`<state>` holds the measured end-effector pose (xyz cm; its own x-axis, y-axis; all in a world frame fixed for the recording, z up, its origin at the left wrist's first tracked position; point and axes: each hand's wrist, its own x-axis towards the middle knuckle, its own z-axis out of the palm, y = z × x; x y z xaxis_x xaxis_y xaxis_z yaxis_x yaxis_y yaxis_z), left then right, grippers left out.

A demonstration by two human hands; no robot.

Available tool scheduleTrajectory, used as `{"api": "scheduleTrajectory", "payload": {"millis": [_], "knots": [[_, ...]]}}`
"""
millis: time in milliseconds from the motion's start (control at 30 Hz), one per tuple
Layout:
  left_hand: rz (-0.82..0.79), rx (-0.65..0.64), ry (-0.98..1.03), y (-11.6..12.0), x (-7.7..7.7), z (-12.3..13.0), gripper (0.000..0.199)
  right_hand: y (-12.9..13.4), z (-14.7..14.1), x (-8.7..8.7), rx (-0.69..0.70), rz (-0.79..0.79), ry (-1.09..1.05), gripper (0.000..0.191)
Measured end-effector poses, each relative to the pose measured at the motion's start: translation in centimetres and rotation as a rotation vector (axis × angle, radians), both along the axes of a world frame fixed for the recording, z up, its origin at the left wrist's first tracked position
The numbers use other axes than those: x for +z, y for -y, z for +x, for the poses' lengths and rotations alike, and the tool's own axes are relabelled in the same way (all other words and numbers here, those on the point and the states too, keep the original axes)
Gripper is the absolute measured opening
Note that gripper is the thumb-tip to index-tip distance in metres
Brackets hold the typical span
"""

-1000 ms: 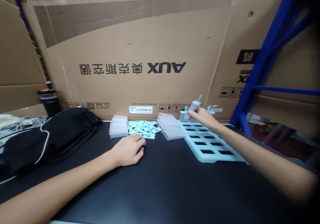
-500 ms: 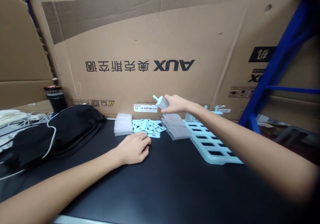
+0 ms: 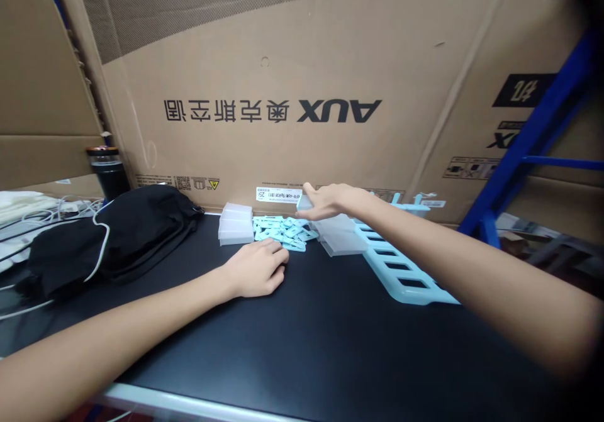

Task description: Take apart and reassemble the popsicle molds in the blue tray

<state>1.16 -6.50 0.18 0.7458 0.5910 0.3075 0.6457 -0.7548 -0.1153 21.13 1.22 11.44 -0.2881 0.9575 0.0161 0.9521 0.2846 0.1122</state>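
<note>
My right hand point(image 3: 325, 200) is closed around a popsicle mold point(image 3: 304, 203); only its end shows past my fingers. It is above translucent popsicle mold cups point(image 3: 344, 236) at the back of the table. My left hand point(image 3: 258, 268) lies on the black tabletop with its fingers loosely bent and the thumb apart, holding nothing. Just beyond its fingertips is a pile of light-blue plastic stick pieces point(image 3: 285, 230). A row of translucent mold cups point(image 3: 236, 224) stands left of the pile. To the right, a light-blue slotted rack point(image 3: 401, 296) is partly hidden behind my right forearm.
A large cardboard box point(image 3: 264, 151) stands along the back. At the left are a black bag point(image 3: 136, 236), a dark bottle point(image 3: 109, 177) and white cables point(image 3: 51, 211). A blue metal frame point(image 3: 533, 145) rises at the right. The table's front edge point(image 3: 189, 403) shows below.
My right hand has turned, so the mold's stick no longer shows. The view has shifted slightly, and my left hand has stayed by the blue pieces.
</note>
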Motion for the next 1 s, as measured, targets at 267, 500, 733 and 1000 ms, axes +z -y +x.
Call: {"api": "scheduleTrajectory", "payload": {"millis": [267,500,733,1000], "knots": [[0.004,-0.02,0.013,-0.1,-0.1,0.0,0.017,-0.2,-1.6,-1.3,0.099,0.037,0.099,0.082],[0.0,-0.045,0.017,-0.4,-0.3,-0.1,0.019,-0.2,-1.2,-1.8,0.061,0.023,0.139,0.087],[-0.019,-0.045,0.029,-0.4,-0.2,-0.1,0.02,2.1,6.6,-1.5,0.26,0.168,-0.153,0.065],[-0.047,-0.046,0.032,-0.5,-0.1,0.1,0.017,3.7,14.9,-6.5,0.337,0.241,-0.453,0.049]]}}
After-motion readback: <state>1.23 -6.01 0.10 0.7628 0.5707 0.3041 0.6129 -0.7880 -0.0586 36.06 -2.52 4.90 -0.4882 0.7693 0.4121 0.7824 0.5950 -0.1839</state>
